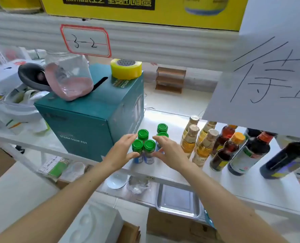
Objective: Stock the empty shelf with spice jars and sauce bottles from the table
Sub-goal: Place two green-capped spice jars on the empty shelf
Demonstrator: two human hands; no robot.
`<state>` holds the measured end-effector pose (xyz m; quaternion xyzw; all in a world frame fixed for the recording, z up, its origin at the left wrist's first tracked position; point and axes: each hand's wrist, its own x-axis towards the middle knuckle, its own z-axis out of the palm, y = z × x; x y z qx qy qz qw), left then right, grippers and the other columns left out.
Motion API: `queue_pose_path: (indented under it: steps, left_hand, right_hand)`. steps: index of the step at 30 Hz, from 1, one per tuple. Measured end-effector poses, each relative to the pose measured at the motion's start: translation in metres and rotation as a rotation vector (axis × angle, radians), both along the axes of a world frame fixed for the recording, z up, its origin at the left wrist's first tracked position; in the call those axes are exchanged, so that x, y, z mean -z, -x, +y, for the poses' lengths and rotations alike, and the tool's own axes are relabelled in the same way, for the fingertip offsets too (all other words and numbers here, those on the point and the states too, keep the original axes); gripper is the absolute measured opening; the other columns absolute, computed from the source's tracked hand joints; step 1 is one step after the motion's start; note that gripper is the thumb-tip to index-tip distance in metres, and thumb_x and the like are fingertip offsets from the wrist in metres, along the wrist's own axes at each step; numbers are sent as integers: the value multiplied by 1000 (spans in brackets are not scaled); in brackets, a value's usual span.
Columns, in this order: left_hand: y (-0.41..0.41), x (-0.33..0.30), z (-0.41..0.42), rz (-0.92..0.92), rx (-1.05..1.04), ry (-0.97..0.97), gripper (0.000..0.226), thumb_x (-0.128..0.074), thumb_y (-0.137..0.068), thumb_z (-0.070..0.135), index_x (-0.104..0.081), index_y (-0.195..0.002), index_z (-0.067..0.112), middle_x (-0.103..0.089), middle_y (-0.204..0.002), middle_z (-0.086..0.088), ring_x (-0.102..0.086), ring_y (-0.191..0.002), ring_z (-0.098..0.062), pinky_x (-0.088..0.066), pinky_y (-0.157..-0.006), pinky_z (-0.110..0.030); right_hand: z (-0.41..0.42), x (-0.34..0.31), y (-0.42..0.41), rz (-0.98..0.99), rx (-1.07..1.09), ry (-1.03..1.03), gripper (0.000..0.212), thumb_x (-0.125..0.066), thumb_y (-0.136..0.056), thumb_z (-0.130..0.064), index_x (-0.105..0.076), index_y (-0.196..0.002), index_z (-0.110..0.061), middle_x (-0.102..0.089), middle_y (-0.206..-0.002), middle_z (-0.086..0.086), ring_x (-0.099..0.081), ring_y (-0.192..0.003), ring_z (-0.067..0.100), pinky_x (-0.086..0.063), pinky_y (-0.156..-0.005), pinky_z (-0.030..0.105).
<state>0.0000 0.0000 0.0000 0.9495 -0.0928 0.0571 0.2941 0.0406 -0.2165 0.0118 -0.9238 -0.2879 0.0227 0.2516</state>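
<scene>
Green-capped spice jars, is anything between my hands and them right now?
Nothing visible. The left hand and right hand flank the green-capped spice jars on the shelf, fingers at the jars. The teal box stands left, the sauce bottles right.

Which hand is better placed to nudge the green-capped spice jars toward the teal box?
Right, probably. The right hand lies against the spice jars on the side away from the teal box; the left hand sits between them.
</scene>
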Motion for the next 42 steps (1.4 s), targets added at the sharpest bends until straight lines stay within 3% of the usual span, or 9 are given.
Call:
queue_pose_path:
  steps: [8, 15, 22, 25, 30, 34, 39, 42]
  left_hand:
    - [-5, 6, -12, -44, -113, -3, 52, -76, -80, 22, -57, -127, 11, -58, -120, -5, -58, -108, -25, -47, -93, -39]
    - [-6, 5, -18, 6, -165, -58, 41, -75, -80, 27, -55, -114, 14, -61, -104, -7, -59, -92, -30, -50, -79, -42]
    - [-2, -4, -18, 35, -121, -92, 54, -74, -81, 24, -53, -130, 15, -62, -114, -8, -59, -100, -29, -49, -85, -39]
    - [1, -9, -23, 42, -79, -112, 57, -72, -84, 25, -51, -136, 16, -60, -118, -6, -58, -104, -26, -47, -89, -37]
    - [4, -23, -41, 35, 28, -149, 51, -72, -84, 28, -57, -132, 19, -60, -112, -6, -57, -96, -24, -48, -89, -39]
    - [5, -29, -68, 51, 126, -133, 53, -73, -83, 29, -57, -133, 21, -61, -112, -3, -52, -87, -16, -46, -84, -32]
    - [7, -39, -126, 60, 285, -133, 54, -72, -84, 34, -56, -134, 23, -60, -116, 0, -57, -95, -17, -46, -81, -29]
    - [10, -45, -174, 50, 404, -125, 55, -71, -84, 35, -55, -135, 22, -59, -122, 1, -56, -101, -17, -48, -88, -29]
  right_hand:
    - [22, 6, -12, 1, 11, 95, 55, -70, -86, -27, -48, -136, -18, -52, -133, 2, -61, -104, 29, -51, -85, 44]
    - [24, 5, -14, 66, 21, 111, 52, -69, -86, -24, -48, -131, -10, -49, -126, 10, -56, -105, 34, -48, -88, 43]
    - [5, 3, 0, 51, 41, 60, 48, -68, -87, -28, -50, -128, -10, -57, -116, 10, -56, -101, 29, -48, -85, 39]
    - [-6, 2, 9, 38, 85, 11, 50, -69, -87, -31, -50, -129, -11, -57, -116, 8, -56, -102, 27, -49, -87, 39]
    - [-35, -6, 29, 10, 143, -22, 49, -69, -87, -32, -52, -129, -12, -58, -114, 5, -55, -102, 22, -48, -86, 34]
    - [-69, -11, 51, -3, 197, -19, 52, -70, -87, -32, -53, -130, -10, -58, -116, 5, -55, -103, 21, -48, -90, 34]
    - [-126, -17, 78, 27, 300, -40, 49, -71, -86, -33, -55, -129, -14, -59, -113, 3, -54, -97, 15, -49, -88, 31]
    - [-168, -22, 97, 31, 391, -39, 46, -73, -84, -32, -58, -123, -13, -60, -108, 3, -54, -89, 15, -48, -82, 29]
